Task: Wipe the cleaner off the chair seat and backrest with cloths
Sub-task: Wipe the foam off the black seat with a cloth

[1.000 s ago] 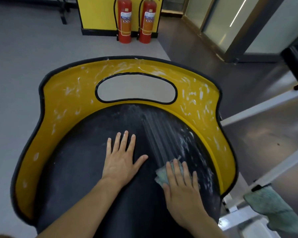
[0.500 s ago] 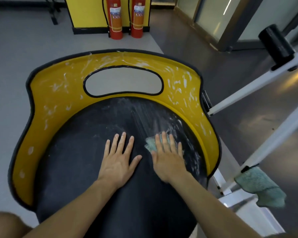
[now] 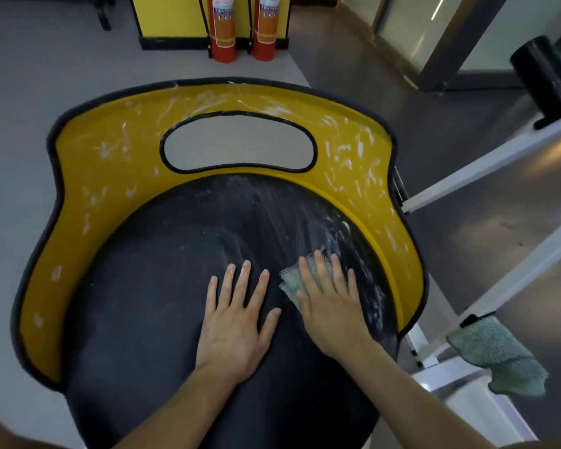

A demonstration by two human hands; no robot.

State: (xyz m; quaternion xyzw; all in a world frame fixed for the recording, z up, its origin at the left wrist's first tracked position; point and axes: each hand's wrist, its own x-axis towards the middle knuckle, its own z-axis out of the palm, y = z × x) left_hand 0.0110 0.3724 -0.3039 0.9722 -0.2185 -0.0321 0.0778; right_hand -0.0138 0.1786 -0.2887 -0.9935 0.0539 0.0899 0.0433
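On black seat [image 3: 149,303], left hand [image 3: 234,322] flat, fingers spread, right hand [image 3: 331,312] straight-fingered, pressing green cloth [image 3: 293,280]

right hand [image 3: 329,314] flat on cloth [image 3: 290,280] | left hand [image 3: 237,325] on seat [image 3: 143,303]

Nothing is legible: the left red metal fire extinguisher [image 3: 221,50] and the right red metal fire extinguisher [image 3: 263,48] bear orange-and-white labels [image 3: 222,24] too blurred to read.

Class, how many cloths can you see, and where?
2. One cloth under the right hand on the seat; a second cloth hangs on the white frame at right. Others may be hidden.
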